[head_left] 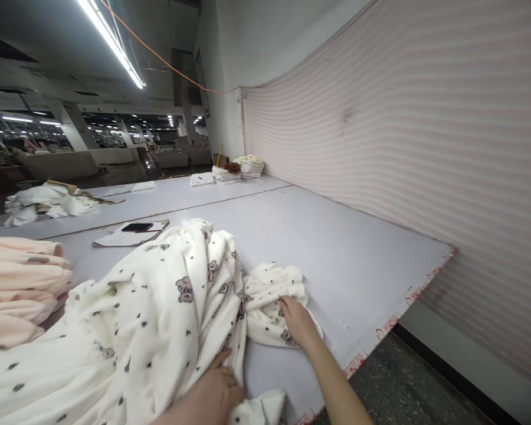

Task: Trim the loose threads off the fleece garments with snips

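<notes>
A big heap of white plush fabric (159,313) with a print of small bears and dark spots fills the left and middle of the table. My left hand (212,395) presses against its lower right edge, fingers curled into the folds and fingertips partly hidden. To the right lies a smaller bunched piece of the same white printed fabric (269,283). My right hand (298,319) is on that piece, its fingers closed on the cloth at the right side. A white fabric end (261,407) lies just right of my left hand.
Peach fabric (17,289) is piled at the left. Behind the heap, a phone (137,226) rests on papers (115,238). Farther back are white cloth scraps (48,203) and folded stacks (250,167). A striped sheet (380,118) hangs along the table's right side.
</notes>
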